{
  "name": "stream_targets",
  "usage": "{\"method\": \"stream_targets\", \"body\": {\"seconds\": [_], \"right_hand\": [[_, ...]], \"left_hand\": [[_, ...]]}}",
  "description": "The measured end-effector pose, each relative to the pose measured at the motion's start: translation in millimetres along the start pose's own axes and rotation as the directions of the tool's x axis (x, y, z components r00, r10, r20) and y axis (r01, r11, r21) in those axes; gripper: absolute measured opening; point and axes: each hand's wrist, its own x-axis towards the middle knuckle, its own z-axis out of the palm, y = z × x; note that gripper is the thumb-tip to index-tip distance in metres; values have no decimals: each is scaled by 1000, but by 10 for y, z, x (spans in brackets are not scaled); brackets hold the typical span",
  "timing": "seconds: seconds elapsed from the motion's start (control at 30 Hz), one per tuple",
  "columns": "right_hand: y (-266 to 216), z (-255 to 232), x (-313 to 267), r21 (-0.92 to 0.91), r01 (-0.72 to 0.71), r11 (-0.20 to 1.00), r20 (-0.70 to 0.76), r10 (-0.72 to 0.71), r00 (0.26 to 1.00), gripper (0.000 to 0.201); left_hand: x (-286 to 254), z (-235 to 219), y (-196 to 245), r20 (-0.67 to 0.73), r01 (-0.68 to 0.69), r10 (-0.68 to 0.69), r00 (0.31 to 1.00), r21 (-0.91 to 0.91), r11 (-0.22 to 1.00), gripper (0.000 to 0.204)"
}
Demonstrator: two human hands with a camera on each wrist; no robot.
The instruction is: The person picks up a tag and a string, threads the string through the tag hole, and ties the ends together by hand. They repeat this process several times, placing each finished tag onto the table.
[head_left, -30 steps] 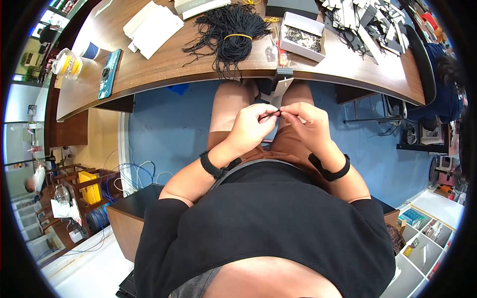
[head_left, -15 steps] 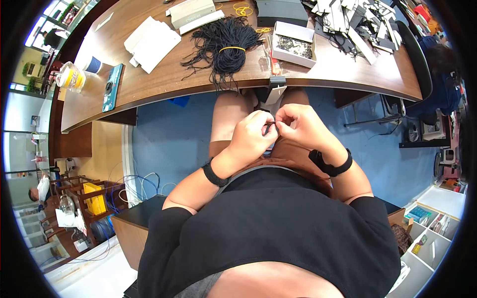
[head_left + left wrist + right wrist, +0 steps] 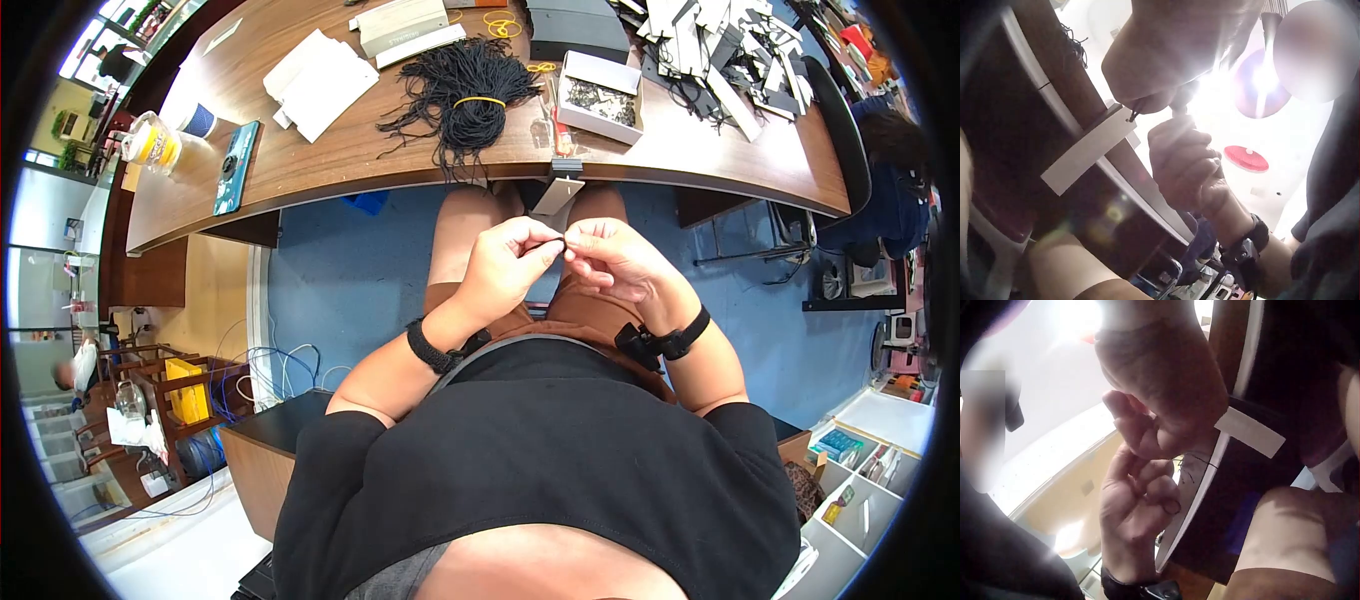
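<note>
The left hand [image 3: 505, 264] pinches a thin black cord [image 3: 1134, 115] between thumb and fingertips; should that small hold loosen, the cord might slip and the pale tag [image 3: 558, 195] joined to it, at 12 o'clock just beyond the fingers, could drop or twist. The right hand [image 3: 620, 262] pinches at the same spot, so crowded fingertips may snag the cord. Seen from the hands, the wooden table [image 3: 300, 165] carries a teal phone [image 3: 237, 170] between 9 and 10, white card [image 3: 320, 85] at 10, a banded cord bundle [image 3: 470, 125] at 11, a white box [image 3: 598, 125] past 12 and heaped tags [image 3: 733, 103] beyond 1. A yellow bin [image 3: 187, 390] stands at 8, then blue floor [image 3: 330, 255], and a divided tray [image 3: 862, 520] at 4.
</note>
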Motion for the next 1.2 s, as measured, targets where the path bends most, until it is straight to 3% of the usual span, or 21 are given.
{"method": "stream_targets", "body": {"seconds": [0.07,0.13,0.2,0.27,0.4,0.5,0.6,0.7,0.8,0.9,1.0,1.07,1.13,1.2], "right_hand": [[51,-58,22,45,10,999,60,-13,998,20],[132,-17,56,-87,182,979,-89,-190,978,18],[184,66,81,-304,351,886,-159,-410,898,15],[206,150,68,-561,481,674,-117,-640,759,11],[167,181,-7,-715,378,587,-112,-631,767,9],[165,227,-9,-819,363,444,-64,-700,712,8],[198,234,45,-713,456,532,-97,-719,688,7],[201,251,71,-715,524,463,-76,-797,599,6],[135,286,26,-871,430,236,40,-839,542,9],[88,294,-1,-902,405,151,94,-846,525,13],[70,232,17,-895,419,155,110,-832,543,14],[78,204,20,-860,450,242,74,-813,578,15],[53,222,13,-868,455,199,100,-828,552,15],[50,173,26,-847,472,243,79,-821,565,17]], "left_hand": [[16,-16,-25,-3,9,-9,1000,-56,998,12],[26,-3,-21,-7,39,-40,999,-122,992,12],[38,18,6,-13,85,-89,996,-195,977,11],[43,2,-6,-7,68,-71,997,-174,982,10],[59,-16,7,1,73,-74,997,-118,990,10],[52,17,76,45,176,-170,984,-215,961,9],[86,-49,3,194,308,-245,950,-466,829,8],[117,-104,30,229,335,-252,940,-488,806,9],[121,-88,96,201,313,-244,949,-479,820,10],[123,-32,147,79,264,-255,964,-421,868,8],[131,-4,122,-23,200,-218,976,-322,925,10],[125,14,125,-65,146,-164,984,-226,963,11],[127,28,105,-97,96,-110,989,-139,986,14],[132,38,83,-93,76,-88,992,-126,989,14]]}}
